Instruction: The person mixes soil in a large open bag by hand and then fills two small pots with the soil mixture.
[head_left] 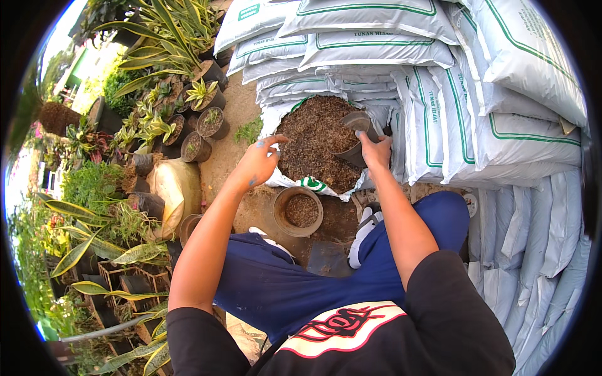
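An opened white bag [273, 116] is full of brown, crumbly soil [310, 135]. My right hand [375, 150] grips a dark plastic pot [348, 153], tilted and partly sunk into the soil at the bag's right side. My left hand [265, 156] is at the bag's left edge, fingers apart and slightly curled, holding nothing; whether the fingertips touch the bag or soil I cannot tell. Below the bag, between my feet, an upright round pot [279, 212] on the ground holds some brown soil.
Stacked white sacks [464, 119] surround the bag's back and right. Potted plants [210, 122] crowd the left side, beside a cream-coloured sack [172, 194]. My feet [365, 235] and bent legs are at the near side. A dirt-stained paved ground [235, 106] lies between.
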A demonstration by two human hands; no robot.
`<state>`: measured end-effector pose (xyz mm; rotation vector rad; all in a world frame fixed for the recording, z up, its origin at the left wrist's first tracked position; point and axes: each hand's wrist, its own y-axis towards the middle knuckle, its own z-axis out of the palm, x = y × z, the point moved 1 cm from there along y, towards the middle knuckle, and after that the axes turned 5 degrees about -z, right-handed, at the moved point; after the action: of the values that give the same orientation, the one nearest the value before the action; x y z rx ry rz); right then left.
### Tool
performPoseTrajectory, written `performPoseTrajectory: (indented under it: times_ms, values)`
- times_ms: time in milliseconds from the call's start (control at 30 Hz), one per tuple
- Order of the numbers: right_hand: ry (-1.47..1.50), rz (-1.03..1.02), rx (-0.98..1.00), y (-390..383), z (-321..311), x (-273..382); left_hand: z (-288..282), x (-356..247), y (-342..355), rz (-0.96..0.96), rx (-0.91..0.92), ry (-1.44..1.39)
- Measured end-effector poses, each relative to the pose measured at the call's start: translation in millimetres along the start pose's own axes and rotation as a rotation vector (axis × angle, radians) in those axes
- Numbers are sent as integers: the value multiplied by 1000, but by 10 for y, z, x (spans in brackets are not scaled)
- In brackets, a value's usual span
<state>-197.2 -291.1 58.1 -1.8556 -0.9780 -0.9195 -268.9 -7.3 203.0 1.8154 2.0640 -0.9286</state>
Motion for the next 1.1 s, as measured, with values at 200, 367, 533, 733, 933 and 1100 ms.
performPoseTrajectory:
  times_ms: [200, 367, 533, 733, 933, 1100]
  values:
    - [73, -58, 45, -97, 128, 52, 141, 340, -175, 124, -6, 146]
    - [204, -118, 113, -7, -51, 118, 425, 438, -8, 116, 16, 182]
    - [150, -268, 296, -253, 97, 104, 613, 938, -197, -134, 109, 260]
    - [-231, -669, 649, -682, 458, -45, 642, 1270, -563, -225, 313, 344]
    - [-513, -777, 702, -1098, 671, 110, 616, 1696, -865, -280, 297, 304]
    - [-580, -885, 664, -1213, 747, 104, 657, 1829, -950, -252, 287, 238]
